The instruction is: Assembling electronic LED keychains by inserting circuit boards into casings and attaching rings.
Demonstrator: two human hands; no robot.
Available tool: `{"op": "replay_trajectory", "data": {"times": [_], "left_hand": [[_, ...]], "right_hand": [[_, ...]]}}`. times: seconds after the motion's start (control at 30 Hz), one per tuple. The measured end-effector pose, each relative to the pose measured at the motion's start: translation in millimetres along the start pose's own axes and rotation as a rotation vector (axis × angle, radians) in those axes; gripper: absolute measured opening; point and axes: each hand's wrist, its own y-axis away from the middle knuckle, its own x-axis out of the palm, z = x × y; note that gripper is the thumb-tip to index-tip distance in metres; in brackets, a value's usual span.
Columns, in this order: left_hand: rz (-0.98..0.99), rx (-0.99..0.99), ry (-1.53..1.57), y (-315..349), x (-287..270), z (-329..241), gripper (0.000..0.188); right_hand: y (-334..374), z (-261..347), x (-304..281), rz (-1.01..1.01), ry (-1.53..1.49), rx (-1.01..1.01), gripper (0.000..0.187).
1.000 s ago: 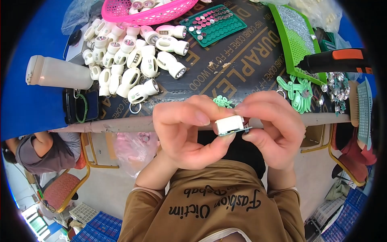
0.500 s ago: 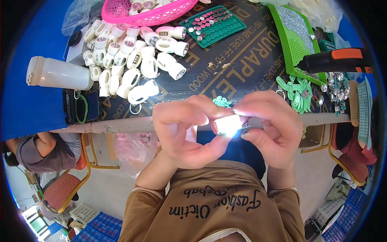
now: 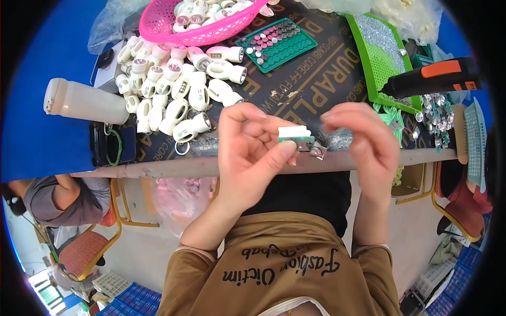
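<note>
Between its thumb and fingers, my left hand (image 3: 247,163) pinches a small circuit board with a white block (image 3: 293,130) on top. The board's edge is green, and a small silvery part (image 3: 318,152) hangs by thin wires from its right end. Off to the right, my right hand (image 3: 369,142) is raised with bent fingers apart, touching nothing that I can see. White torches (image 3: 174,117) lie in a heap to the left of my left hand, the closest one with a ring on its end.
A pink basket (image 3: 203,36) of torches stands at the back, beside a green tray (image 3: 287,59) of small round parts. At right are a green sieve tray (image 3: 377,73), a black-and-orange tool (image 3: 432,77) and silvery lamp parts (image 3: 438,116). A white bottle (image 3: 87,100) lies left.
The bright light at the circuit board has gone out. My right hand has let go and drawn away to the right, while my left hand keeps hold of the board.
</note>
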Motion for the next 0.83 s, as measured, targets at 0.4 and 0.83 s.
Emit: {"op": "replay_trajectory", "data": {"times": [0.4, 0.83], "left_hand": [[-0.003, -0.227, -0.108, -6, 7, -1, 0.043], [-0.069, -0.187, -0.124, -11, 19, 10, 0.048]], "right_hand": [[19, 1, 8, -0.084, -0.201, 0.256, 0.019], [18, -8, 23, -0.089, -0.517, 0.304, 0.016]]}}
